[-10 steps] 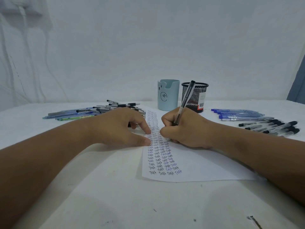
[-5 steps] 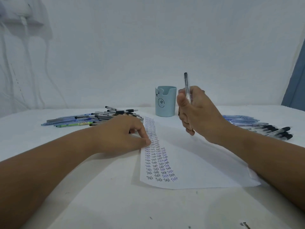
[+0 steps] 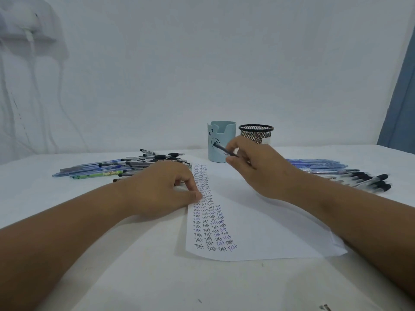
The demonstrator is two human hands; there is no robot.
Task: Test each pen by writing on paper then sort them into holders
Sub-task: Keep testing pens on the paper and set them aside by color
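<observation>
Right hand (image 3: pixel 253 167) pinches a dark slim pen (image 3: pixel 224 150) at twelve o'clock; left hand (image 3: pixel 166 189), fingers loosely curled, pins the white written-on paper sheet (image 3: pixel 258 221). Loose fingertip hold risks dropping it.

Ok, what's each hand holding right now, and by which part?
The right hand pinches a dark pen near one end of its barrel, the rest pointing left. The left hand holds nothing; its fingertips press on the paper.

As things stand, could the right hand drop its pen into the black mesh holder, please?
Probably yes: the right hand holds the pen raised just in front of the black mesh holder, whose open top looks unobstructed; the blue holder stands beside it, not in the way.
</observation>
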